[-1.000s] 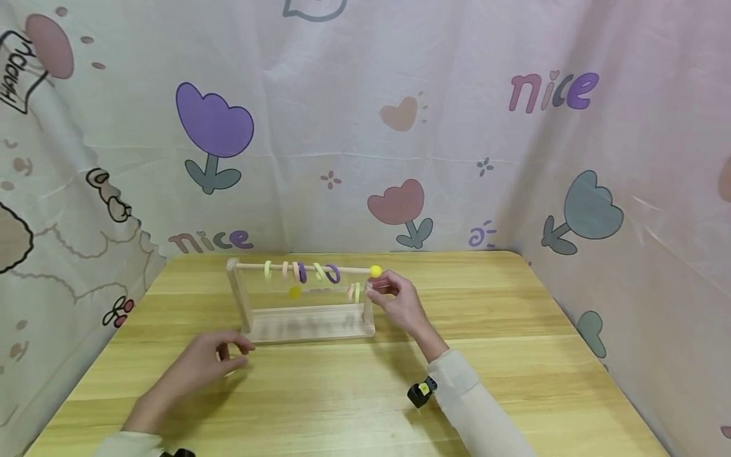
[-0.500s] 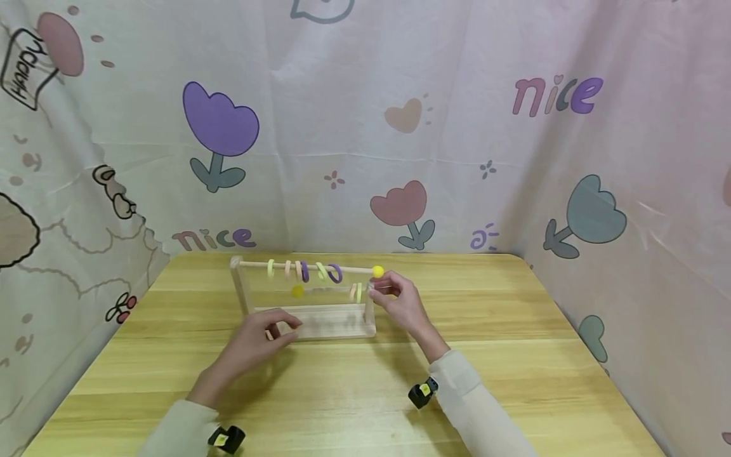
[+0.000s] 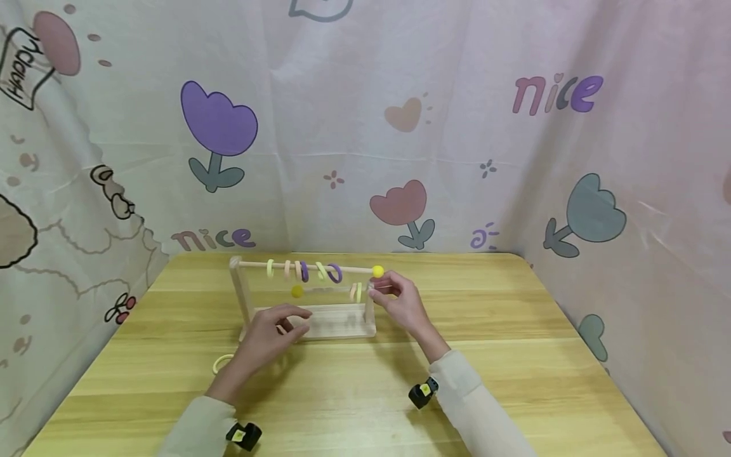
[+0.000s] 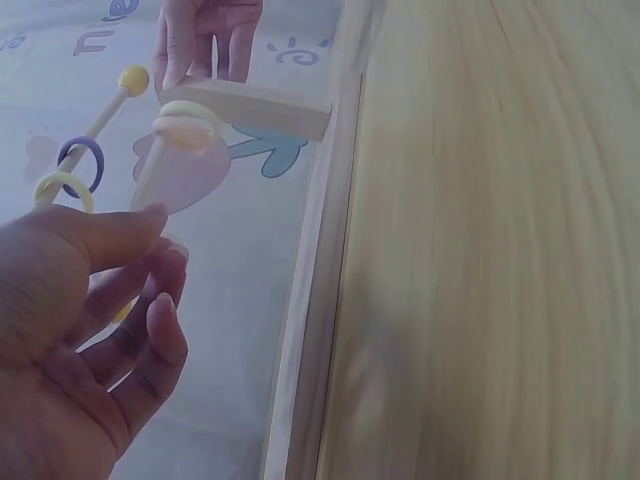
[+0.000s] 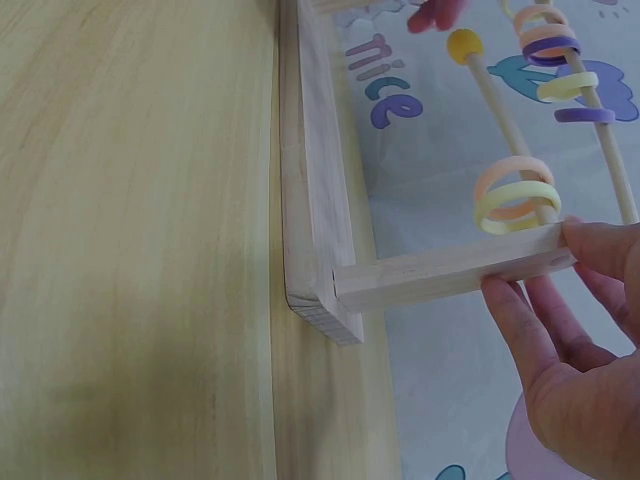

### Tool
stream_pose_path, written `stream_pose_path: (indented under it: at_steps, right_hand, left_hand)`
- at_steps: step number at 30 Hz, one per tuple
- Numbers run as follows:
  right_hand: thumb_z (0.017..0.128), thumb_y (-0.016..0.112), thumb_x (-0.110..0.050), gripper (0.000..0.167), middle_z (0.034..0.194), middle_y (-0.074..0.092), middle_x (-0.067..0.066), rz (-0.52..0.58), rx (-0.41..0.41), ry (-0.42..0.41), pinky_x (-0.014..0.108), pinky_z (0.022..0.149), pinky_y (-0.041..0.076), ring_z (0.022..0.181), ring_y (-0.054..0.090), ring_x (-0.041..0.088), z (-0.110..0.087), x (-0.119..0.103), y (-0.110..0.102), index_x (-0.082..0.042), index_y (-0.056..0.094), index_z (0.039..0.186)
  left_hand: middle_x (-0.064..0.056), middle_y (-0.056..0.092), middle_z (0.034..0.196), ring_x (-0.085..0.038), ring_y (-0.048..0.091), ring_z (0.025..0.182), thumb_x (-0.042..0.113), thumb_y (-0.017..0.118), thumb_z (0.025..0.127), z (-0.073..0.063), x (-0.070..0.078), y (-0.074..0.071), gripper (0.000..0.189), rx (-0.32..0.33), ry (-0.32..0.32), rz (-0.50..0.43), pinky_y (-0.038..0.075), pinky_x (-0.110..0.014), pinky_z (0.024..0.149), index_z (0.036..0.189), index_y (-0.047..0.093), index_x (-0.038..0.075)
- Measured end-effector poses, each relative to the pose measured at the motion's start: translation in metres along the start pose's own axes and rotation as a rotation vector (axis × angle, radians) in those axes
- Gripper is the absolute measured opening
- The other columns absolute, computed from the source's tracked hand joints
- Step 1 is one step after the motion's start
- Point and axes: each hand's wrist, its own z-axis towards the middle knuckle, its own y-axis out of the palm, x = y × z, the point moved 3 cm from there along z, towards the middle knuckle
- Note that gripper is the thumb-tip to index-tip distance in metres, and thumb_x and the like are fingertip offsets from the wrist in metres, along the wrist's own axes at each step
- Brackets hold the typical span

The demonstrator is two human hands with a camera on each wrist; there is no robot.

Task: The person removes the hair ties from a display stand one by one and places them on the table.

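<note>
A wooden ring rack stands on the table, with two posts and two rods tipped by yellow balls. Light-yellow, peach and purple rings hang along the upper rod; a peach and a light-yellow ring hang on the lower rod beside the right post. My right hand pinches the top of that post between thumb and fingers. My left hand, fingers loosely bent and thumb apart, is in front of the base, holding nothing visible. In the left wrist view its fingers overlap the lower rod.
A light-yellow ring lies on the table left of the rack, partly hidden by the left wrist. The wooden table extends around the rack. A printed curtain hangs behind the table and at both sides.
My left hand has moved right and forward, from the rack's left end to in front of its base, uncovering the loose ring. The right hand keeps its grip on the post.
</note>
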Motion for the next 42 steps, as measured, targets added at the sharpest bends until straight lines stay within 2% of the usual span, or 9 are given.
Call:
stream_pose_path:
  at_steps: [6, 12, 17, 21, 27, 31, 38, 42]
  right_hand:
    - [0.094, 0.072, -0.001, 0.021, 0.118, 0.069, 0.025, -0.005, -0.002, 0.006, 0.015, 0.084, 0.056, 0.112, 0.067, 0.042, -0.001, -0.002, -0.001, 0.006, 0.068, 0.114]
    - [0.095, 0.072, -0.003, 0.021, 0.119, 0.070, 0.024, -0.012, -0.005, 0.011, 0.028, 0.091, 0.060, 0.113, 0.066, 0.043, 0.000, 0.000, 0.000, 0.005, 0.068, 0.115]
    - [0.095, 0.072, -0.003, 0.021, 0.118, 0.070, 0.023, -0.017, 0.006, 0.015, 0.031, 0.092, 0.060, 0.112, 0.066, 0.042, 0.000, -0.002, 0.000, 0.004, 0.068, 0.114]
    - [0.095, 0.072, -0.003, 0.021, 0.119, 0.070, 0.023, -0.016, 0.001, 0.015, 0.032, 0.093, 0.060, 0.113, 0.066, 0.041, -0.001, -0.004, -0.001, 0.004, 0.068, 0.114]
    - [0.095, 0.072, -0.001, 0.022, 0.121, 0.069, 0.024, -0.020, -0.010, 0.000, 0.045, 0.101, 0.058, 0.115, 0.066, 0.041, 0.000, -0.005, -0.001, 0.006, 0.068, 0.114]
    - [0.095, 0.072, -0.002, 0.021, 0.121, 0.069, 0.023, -0.023, -0.010, 0.003, 0.041, 0.099, 0.059, 0.115, 0.066, 0.041, 0.000, -0.005, -0.001, 0.005, 0.068, 0.114]
    - [0.094, 0.072, -0.002, 0.021, 0.121, 0.069, 0.023, -0.021, -0.011, 0.000, 0.033, 0.096, 0.059, 0.114, 0.066, 0.041, 0.000, -0.004, 0.000, 0.005, 0.068, 0.114]
    - [0.095, 0.072, -0.002, 0.021, 0.121, 0.069, 0.024, -0.017, -0.012, 0.003, 0.028, 0.092, 0.059, 0.114, 0.066, 0.041, 0.000, -0.004, -0.001, 0.005, 0.067, 0.114]
  left_hand:
    - [-0.014, 0.077, 0.109, -0.001, 0.063, 0.067, 0.006, 0.080, 0.089, 0.007, 0.003, 0.009, 0.021, 0.001, -0.025, -0.021, 0.053, -0.021, 0.053, 0.110, 0.079, 0.010]
    - [-0.013, 0.077, 0.110, -0.003, 0.065, 0.068, 0.006, 0.081, 0.088, 0.012, 0.002, 0.014, 0.022, 0.001, -0.051, -0.035, 0.055, -0.022, 0.055, 0.109, 0.079, 0.010]
    - [-0.012, 0.078, 0.110, -0.016, 0.073, 0.081, 0.008, 0.082, 0.088, 0.017, 0.003, 0.017, 0.022, 0.015, -0.070, -0.033, 0.059, -0.022, 0.065, 0.110, 0.079, 0.011]
    - [-0.015, 0.078, 0.109, -0.024, 0.075, 0.091, 0.007, 0.082, 0.088, 0.021, 0.004, 0.021, 0.023, 0.029, -0.082, -0.055, 0.061, -0.023, 0.071, 0.110, 0.079, 0.008]
    - [-0.013, 0.079, 0.108, -0.020, 0.075, 0.089, 0.010, 0.081, 0.089, 0.027, 0.008, 0.026, 0.021, 0.038, -0.072, -0.075, 0.060, -0.021, 0.071, 0.109, 0.079, 0.004]
    - [-0.009, 0.079, 0.110, -0.017, 0.074, 0.087, 0.013, 0.081, 0.089, 0.032, 0.011, 0.030, 0.018, 0.049, -0.076, -0.080, 0.060, -0.020, 0.071, 0.107, 0.081, 0.008]
    - [-0.013, 0.079, 0.112, -0.021, 0.075, 0.086, 0.013, 0.082, 0.089, 0.038, 0.013, 0.037, 0.020, 0.065, -0.093, -0.095, 0.060, -0.019, 0.070, 0.107, 0.081, 0.004]
    - [-0.013, 0.079, 0.113, -0.019, 0.076, 0.082, 0.013, 0.081, 0.089, 0.042, 0.015, 0.040, 0.019, 0.074, -0.102, -0.125, 0.060, -0.019, 0.070, 0.107, 0.081, 0.005]
